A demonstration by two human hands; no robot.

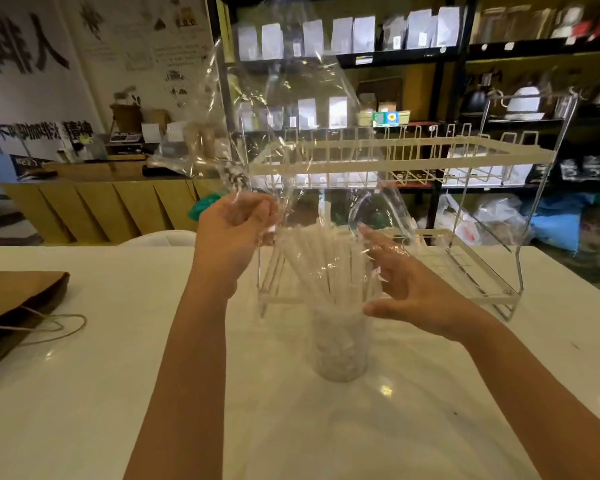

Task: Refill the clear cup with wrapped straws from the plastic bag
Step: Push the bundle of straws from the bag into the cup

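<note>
Viewing frame centre, I note the clear cup [340, 344] upright on the white table [118, 393], wrapped straws [321, 261] standing in it. My left hand [234, 233] pinches the plastic bag [291, 116] with curled fingers; my right hand [409, 282], fingers extended, touches the bag's right side.

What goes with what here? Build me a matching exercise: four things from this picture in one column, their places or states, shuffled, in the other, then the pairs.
Things
1. plastic bag
2. straws
3. paper bag
4. wire rack

Places or states
A. lying flat at the table's left edge
B. standing behind the cup, its shelves empty
C. pinched by the left hand, held up above the cup
D. standing upright in the cup

Pairs: 1-C, 2-D, 3-A, 4-B
</note>
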